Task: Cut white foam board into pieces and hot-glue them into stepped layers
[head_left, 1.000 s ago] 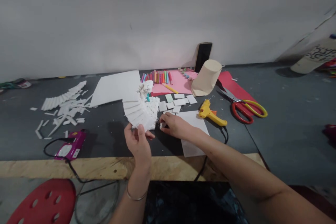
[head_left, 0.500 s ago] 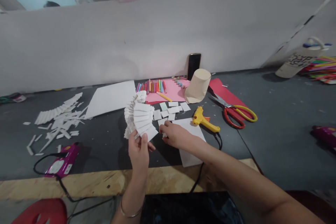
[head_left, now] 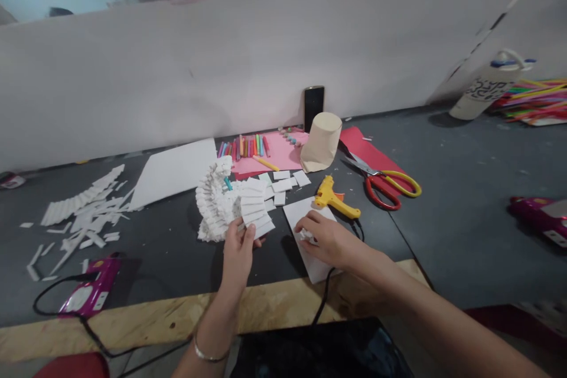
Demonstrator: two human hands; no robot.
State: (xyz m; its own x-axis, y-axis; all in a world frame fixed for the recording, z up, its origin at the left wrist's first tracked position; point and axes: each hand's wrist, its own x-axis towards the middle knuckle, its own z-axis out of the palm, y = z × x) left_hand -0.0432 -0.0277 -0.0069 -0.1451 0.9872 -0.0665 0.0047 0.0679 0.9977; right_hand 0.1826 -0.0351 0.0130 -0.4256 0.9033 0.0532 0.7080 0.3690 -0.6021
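My left hand grips the lower edge of a white paper model built from many folded strips, which leans on the dark table. To its right, my right hand is closed in a pinch on a small white paper piece and rests over a white sheet. Several small white paper rectangles lie just beyond the model. A yellow glue gun lies just above my right hand, with its black cord running toward me.
Red-and-yellow scissors lie on red paper. Coloured markers and pink paper sit at the back beside a beige paper cup and a black phone. White strips are scattered left. Magenta glue guns lie left and right.
My left hand lowered and turned the paper model down to the table. My right hand slid right, onto the white sheet, pinching a small paper piece. The view shifted right.
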